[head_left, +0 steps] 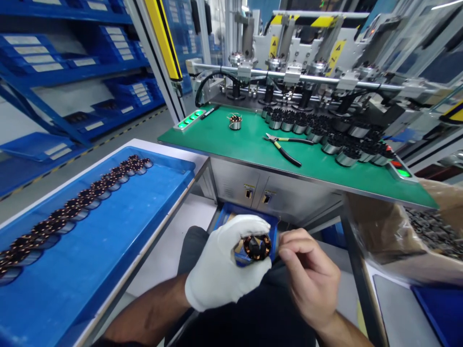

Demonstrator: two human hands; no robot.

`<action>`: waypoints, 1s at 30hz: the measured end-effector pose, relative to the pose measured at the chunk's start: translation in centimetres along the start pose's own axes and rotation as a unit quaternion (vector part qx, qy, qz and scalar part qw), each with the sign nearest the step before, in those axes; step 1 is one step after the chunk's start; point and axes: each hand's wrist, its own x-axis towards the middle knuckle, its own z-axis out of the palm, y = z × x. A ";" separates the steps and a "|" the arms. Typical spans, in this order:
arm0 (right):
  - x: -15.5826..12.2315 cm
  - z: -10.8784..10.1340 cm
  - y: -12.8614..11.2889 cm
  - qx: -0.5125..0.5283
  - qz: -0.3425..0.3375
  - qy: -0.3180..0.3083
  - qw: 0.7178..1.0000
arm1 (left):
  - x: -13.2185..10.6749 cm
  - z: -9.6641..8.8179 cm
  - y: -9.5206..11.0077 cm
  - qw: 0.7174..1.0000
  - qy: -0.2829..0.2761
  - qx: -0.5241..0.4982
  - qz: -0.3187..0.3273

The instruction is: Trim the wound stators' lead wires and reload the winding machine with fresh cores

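My left hand (pixel 226 267), in a white glove, is closed around a motor stator (pixel 266 246) with copper windings and a dark middle. The stator's open face is turned up towards me, above my lap. Beside it on the right is my bare right hand (pixel 313 277), its thumb and forefinger pinched together and apart from the stator. Whatever may be between those fingertips is too small to make out. On the green worktop (pixel 217 140) stand a single wound stator (pixel 235 122) with loose wire ends and a pair of cutting pliers (pixel 284 144) with opened handles.
Several black-topped metal cores (pixel 347 155) crowd the worktop's right side, before a winding machine (pixel 285 72). A blue tray (pixel 119 217) at left holds rows of wound stators (pixel 75 209). At right stands a plastic-lined carton (pixel 408 236) of parts. Below my hands is a blue bin (pixel 231 212).
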 end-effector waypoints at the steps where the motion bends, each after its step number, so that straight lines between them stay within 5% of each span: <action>1: 0.1 0.0 0.0 0.009 0.017 0.000 1.000 | 0.1 0.0 0.2 1.000 -0.004 0.006 -0.004; 6: 0.9 -0.4 -0.1 0.021 0.019 -0.058 0.998 | 0.5 -0.1 1.1 0.999 -0.035 0.027 -0.029; 10: 0.8 -0.6 -0.2 -0.013 -0.048 -0.053 0.997 | 0.4 0.0 0.9 0.999 -0.040 0.005 -0.027; 17: 0.6 -1.4 0.6 -0.056 -0.032 -0.057 0.996 | 0.4 -0.2 0.2 0.998 -0.033 -0.040 -0.030; 27: -0.5 -0.2 -1.0 -0.087 -0.215 -0.032 0.972 | 0.0 -0.2 0.4 0.990 -0.080 -0.095 -0.060; 30: -0.1 -1.1 -0.7 -0.074 -0.207 -0.069 0.973 | 0.3 -0.7 0.7 0.972 -0.119 -0.171 -0.111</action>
